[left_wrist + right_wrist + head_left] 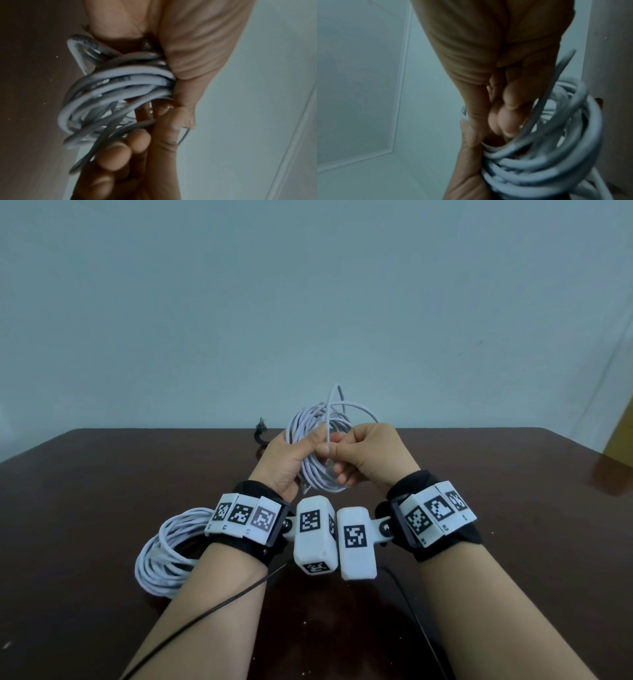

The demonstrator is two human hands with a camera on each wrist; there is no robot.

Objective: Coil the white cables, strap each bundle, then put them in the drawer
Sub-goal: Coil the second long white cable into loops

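Note:
A coiled white cable bundle (317, 470) is held up above the dark table, in front of me. My left hand (291, 455) grips the coil (118, 86) on its left side, fingers wrapped round the loops. My right hand (363, 455) pinches a loose strand of the same cable (544, 111) against the coil; the free end (337, 392) sticks up. A second white coil (164, 556) lies on the table under my left forearm. A black strap (262, 433) lies near the far table edge, left of the held coil. No drawer is in view.
The dark brown table (496, 508) ends at a pale wall behind. A thin black cord (205, 611) crosses my left forearm, and another (411, 611) runs near my right forearm. A yellow-brown object (620, 440) stands at the far right edge.

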